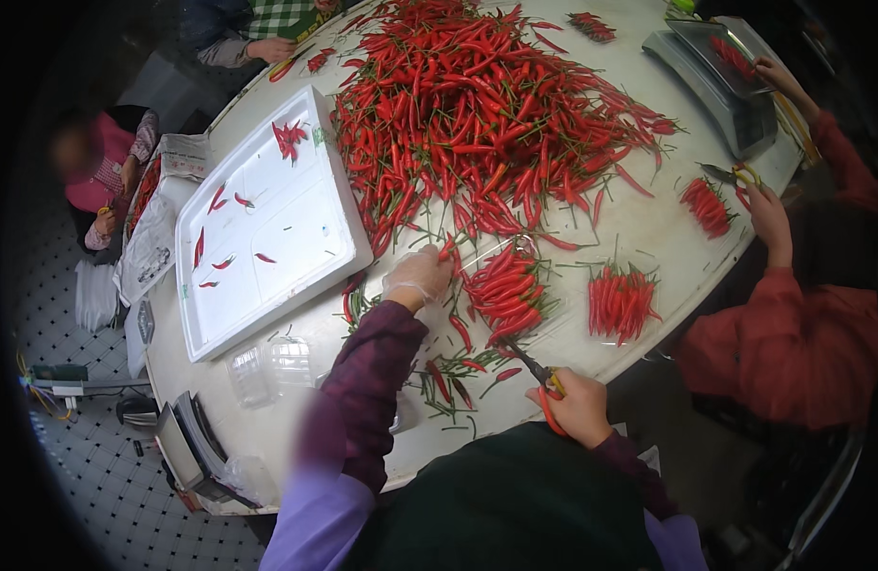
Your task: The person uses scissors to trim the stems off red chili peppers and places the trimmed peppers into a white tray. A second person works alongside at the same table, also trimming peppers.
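Note:
My left hand (421,277), in a clear plastic glove, is at the near edge of a large heap of red chili peppers (474,107); a red chili shows at its fingertips. My right hand (578,403) is bare and closed round the orange and yellow handles of scissors (535,367). The scissor blades point up and left toward a row of red chilies (506,292) lying side by side on clear plastic. To the right of that row lies a clear tray packed with chilies (622,303). Cut green stems (449,371) and loose chilies are scattered between my hands.
A white foam box (267,300) holding a few chilies stands left, clear plastic containers (271,371) below it. A co-worker's hand with scissors (763,207) is at right, near a scale (724,93) and a chili bundle (708,207). Other people work at upper left.

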`<state>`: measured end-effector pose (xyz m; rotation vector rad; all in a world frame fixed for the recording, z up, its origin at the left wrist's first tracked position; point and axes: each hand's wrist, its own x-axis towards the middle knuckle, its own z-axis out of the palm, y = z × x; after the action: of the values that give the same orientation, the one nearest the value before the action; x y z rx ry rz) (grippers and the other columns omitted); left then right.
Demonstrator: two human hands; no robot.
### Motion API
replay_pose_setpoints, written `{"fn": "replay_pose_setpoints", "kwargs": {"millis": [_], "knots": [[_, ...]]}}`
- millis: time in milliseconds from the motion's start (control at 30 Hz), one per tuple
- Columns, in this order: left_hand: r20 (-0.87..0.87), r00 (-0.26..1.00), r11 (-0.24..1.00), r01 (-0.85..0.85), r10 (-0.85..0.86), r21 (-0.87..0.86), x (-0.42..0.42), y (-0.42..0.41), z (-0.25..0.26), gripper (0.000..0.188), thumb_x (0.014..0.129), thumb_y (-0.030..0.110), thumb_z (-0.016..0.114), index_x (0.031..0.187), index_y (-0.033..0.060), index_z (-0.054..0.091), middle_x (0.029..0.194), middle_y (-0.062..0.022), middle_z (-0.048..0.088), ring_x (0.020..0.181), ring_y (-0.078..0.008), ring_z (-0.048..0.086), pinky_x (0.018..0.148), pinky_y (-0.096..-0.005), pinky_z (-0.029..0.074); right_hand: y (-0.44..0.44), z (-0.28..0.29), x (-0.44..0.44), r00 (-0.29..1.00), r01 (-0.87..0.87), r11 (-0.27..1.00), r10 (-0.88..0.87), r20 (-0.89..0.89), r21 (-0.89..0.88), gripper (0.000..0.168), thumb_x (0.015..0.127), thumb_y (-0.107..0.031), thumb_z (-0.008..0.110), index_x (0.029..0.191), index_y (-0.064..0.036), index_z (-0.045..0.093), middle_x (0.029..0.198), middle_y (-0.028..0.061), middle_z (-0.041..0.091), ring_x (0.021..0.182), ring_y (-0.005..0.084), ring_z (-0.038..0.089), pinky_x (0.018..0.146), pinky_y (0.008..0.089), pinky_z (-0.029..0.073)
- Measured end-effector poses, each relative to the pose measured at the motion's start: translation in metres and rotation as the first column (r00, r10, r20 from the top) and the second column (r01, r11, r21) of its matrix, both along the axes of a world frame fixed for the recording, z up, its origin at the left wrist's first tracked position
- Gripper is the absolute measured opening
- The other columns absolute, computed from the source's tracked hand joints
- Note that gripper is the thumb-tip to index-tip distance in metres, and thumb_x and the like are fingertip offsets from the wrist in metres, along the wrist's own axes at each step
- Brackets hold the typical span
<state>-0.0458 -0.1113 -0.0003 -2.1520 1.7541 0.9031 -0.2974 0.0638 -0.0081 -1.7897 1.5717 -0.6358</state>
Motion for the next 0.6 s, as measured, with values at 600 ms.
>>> {"fn": "replay_pose_setpoints", "kwargs": {"millis": [600], "knots": [[0.372,0.640,0.544,0.768,-0.673,-0.338,0.014,-0.003,-0.005,0.016,0.084,0.015,0.050,0.100,0.0131,0.055,0.092,-0.0084,0.059,0.092,-0.0260,0.060,0.071,-0.0392,0.050,0.001,-0.006,-0.001,1.000,0.002,0.997,-0.003,-0.022,-0.074,0.041,0.068,-0.041,0.078,0.075,-0.005,0.059,0.060,0.0098,0.057,0.055,0.0296,0.059,0.048,0.0377,0.044]]}}
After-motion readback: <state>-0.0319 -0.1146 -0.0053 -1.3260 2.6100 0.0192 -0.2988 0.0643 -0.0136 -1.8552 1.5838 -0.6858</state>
